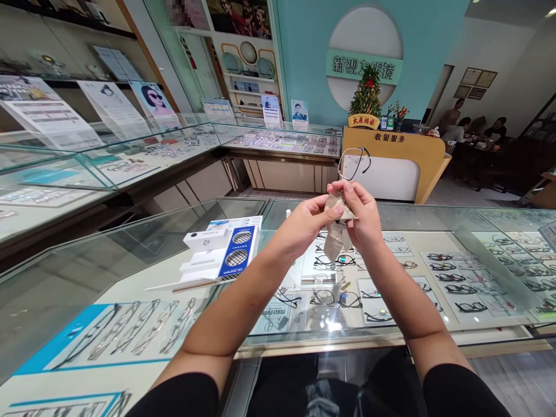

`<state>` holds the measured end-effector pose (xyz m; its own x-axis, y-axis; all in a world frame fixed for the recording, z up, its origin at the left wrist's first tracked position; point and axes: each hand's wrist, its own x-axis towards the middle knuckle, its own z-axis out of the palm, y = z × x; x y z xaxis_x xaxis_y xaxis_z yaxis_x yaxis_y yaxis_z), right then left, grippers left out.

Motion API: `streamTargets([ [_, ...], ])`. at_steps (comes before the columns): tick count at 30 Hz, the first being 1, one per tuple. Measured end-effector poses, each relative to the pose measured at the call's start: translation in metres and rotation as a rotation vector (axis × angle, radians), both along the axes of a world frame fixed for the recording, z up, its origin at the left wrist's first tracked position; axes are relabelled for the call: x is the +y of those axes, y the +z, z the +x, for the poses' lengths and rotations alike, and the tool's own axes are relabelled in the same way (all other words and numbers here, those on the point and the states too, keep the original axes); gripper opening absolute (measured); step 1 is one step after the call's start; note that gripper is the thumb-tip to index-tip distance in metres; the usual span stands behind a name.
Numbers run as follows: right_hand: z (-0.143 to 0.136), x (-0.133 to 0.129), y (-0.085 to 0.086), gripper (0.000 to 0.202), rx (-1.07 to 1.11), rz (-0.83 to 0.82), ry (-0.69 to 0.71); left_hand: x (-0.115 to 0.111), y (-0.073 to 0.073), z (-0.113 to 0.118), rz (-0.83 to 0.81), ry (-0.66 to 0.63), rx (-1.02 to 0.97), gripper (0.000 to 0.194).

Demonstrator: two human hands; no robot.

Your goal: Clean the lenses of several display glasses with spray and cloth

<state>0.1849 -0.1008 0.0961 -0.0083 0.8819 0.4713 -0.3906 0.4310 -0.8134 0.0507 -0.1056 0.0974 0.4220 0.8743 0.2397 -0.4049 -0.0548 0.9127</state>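
Above the glass counter, a pair of eyeglasses (361, 157) with a thin dark frame stands up out of both hands, one lens showing and a temple bent to the right. A beige cleaning cloth (334, 243) wraps the lower part of the glasses and hangs down. My left hand (306, 223) pinches the cloth, thumb on its front. My right hand (364, 214) is closed around the glasses and the cloth's right edge. The lens inside the cloth is hidden.
Beneath my arms is a glass display counter (391, 324) with rows of eyeglasses. White and blue boxes (237, 255) stand on its left part. More display cases (169, 145) run along the left and back. A wooden cashier desk (391, 139) stands behind; people (456, 130) sit far right.
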Motion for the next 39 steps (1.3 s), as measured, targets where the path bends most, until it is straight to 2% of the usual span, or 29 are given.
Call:
streamTargets([
  [5, 0.001, 0.001, 0.0, 0.044, 0.014, 0.024, -0.007, 0.001, -0.003, -0.001, 0.099, 0.055, 0.138, 0.059],
  [12, 0.0, -0.002, 0.0, 0.045, -0.012, 0.023, 0.0, -0.002, -0.002, -0.002, 0.142, 0.042, 0.079, 0.058],
  [19, -0.001, -0.004, 0.003, 0.039, 0.053, -0.008, 0.086, -0.003, 0.001, -0.003, 0.134, 0.054, 0.085, 0.072],
  [21, -0.002, -0.006, 0.004, 0.039, 0.027, -0.014, 0.107, -0.004, 0.001, -0.001, 0.147, 0.098, 0.057, 0.074],
  [26, -0.004, -0.013, 0.002, 0.034, -0.047, 0.039, 0.096, -0.007, -0.002, 0.006, 0.254, 0.247, 0.06, 0.059],
  [31, -0.004, -0.015, 0.002, 0.041, -0.088, 0.018, 0.128, -0.01, -0.003, 0.008, 0.315, 0.412, 0.041, 0.059],
  [33, -0.002, -0.014, 0.004, 0.039, -0.077, 0.0, 0.106, -0.009, -0.002, 0.007, 0.325, 0.362, 0.061, 0.058],
  [39, 0.003, -0.008, 0.008, 0.04, -0.009, -0.064, 0.079, 0.001, 0.004, -0.008, 0.331, 0.049, 0.133, 0.054],
])
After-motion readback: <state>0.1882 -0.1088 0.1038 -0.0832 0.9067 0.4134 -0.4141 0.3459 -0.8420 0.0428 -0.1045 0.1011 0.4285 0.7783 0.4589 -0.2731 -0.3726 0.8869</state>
